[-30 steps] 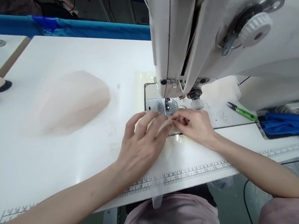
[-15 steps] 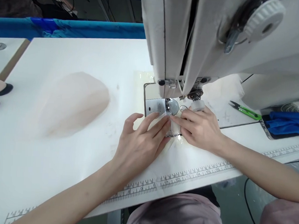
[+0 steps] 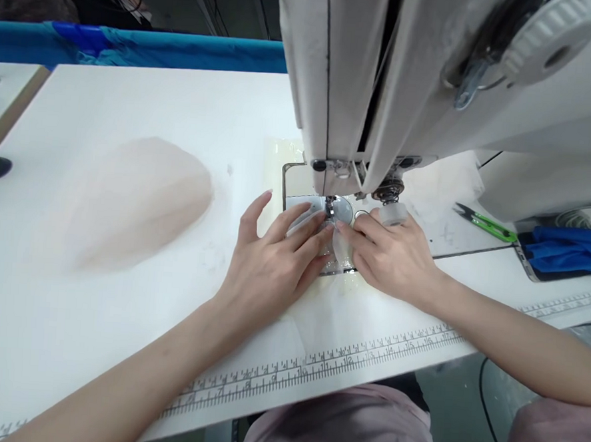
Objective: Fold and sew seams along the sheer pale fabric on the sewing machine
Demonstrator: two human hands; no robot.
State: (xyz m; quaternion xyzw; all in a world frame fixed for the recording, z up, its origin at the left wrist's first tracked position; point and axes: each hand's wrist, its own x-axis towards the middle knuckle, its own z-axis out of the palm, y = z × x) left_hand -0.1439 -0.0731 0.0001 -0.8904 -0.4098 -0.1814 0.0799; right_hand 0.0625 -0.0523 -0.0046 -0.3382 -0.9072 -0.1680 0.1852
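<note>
A small sheer whitish fabric piece [image 3: 314, 319] lies on the white table and runs up under the presser foot [image 3: 330, 210] of the sewing machine [image 3: 384, 86]. My left hand [image 3: 273, 263] lies flat on the fabric with its fingers spread, the fingertips just left of the presser foot. My right hand [image 3: 391, 253] rests on the fabric from the right. Its fingers are stretched towards the needle and nearly meet the left fingertips. The right thumb is hidden.
A loose heap of sheer pink fabric [image 3: 126, 204] lies on the table at the left. Green thread snips [image 3: 485, 223] and blue cloth [image 3: 569, 250] lie at the right under the machine arm. A printed ruler [image 3: 316, 370] runs along the table's front edge [image 3: 68, 340].
Both hands have slid the fabric forward to the presser foot. The right hand's pinch has opened into stretched fingers, and the left hand has flattened out.
</note>
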